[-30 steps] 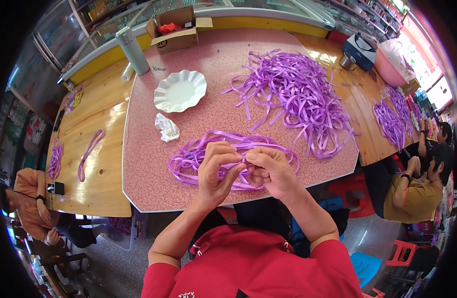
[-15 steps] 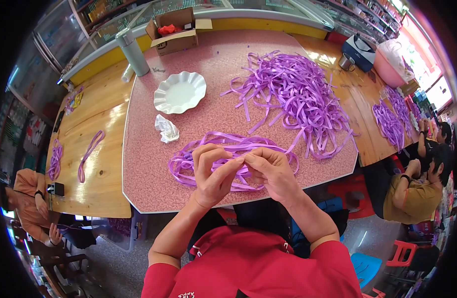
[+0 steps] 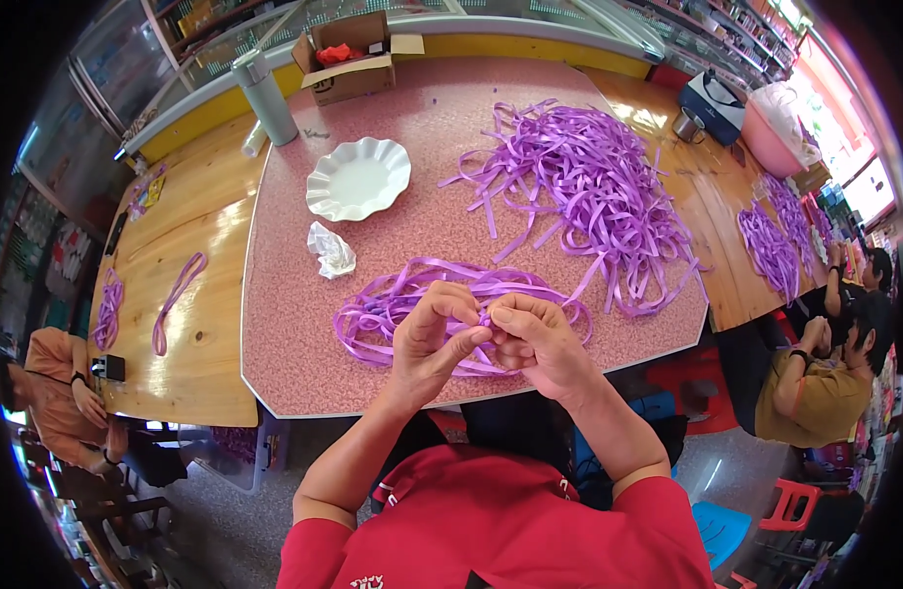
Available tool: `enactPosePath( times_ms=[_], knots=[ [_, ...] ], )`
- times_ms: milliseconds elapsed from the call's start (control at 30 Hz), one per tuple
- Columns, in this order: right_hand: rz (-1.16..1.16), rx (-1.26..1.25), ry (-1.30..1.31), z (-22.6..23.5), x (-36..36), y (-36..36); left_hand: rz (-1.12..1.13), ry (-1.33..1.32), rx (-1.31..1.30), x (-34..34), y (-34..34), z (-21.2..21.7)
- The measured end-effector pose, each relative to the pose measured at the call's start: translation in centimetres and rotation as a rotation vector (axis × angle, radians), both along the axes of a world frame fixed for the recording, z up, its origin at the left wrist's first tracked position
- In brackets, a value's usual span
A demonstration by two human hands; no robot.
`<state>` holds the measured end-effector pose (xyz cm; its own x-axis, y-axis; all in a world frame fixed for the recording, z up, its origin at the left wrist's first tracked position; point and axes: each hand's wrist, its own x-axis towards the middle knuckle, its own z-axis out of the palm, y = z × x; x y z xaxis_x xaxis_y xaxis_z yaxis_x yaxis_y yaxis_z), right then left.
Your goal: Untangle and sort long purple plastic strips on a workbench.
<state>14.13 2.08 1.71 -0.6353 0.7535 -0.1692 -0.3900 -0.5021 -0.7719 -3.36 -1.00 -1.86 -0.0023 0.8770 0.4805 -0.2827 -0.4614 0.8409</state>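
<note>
Since the earlier frame, your left hand (image 3: 427, 346) has curled in at the purple ribbon (image 3: 484, 320).
Ribbon's between both hands, over the looped ribbons (image 3: 373, 306): right hand (image 3: 548, 348) fingers pinch it narrow; left fingers are up against it, can't tell if gripping. Hands close together, likely for fine control. Ribbon pile (image 3: 589, 187) sits farther right on the pink table (image 3: 285, 334), probably to leave your hands room.

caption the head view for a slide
Left hand and right hand together at a purple ribbon over a looped bundle, ribbon pile and white dish beyond on the pink tabletop.
</note>
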Motion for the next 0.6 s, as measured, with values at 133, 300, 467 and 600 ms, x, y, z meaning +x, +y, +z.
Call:
enactPosePath(
  times_ms=[133,300,467,600],
  knots=[
    [-0.005,-0.023,-0.013,0.2,-0.3,-0.1,-0.005,0.035,0.027,-0.2,0.1,-0.1],
    [-0.087,0.077,-0.094,0.5,-0.7,-0.5,0.147,0.085,0.053,0.2,-0.2,0.3],
    [-0.113,0.147,-0.078,0.6,-0.6,-0.4,0.639,0.711,0.546,-0.3,0.2,1.1],
    [-0.126,0.109,-0.110,0.6,-0.6,-0.3,0.704,0.795,0.621,-0.4,0.2,1.2]
  ],
)
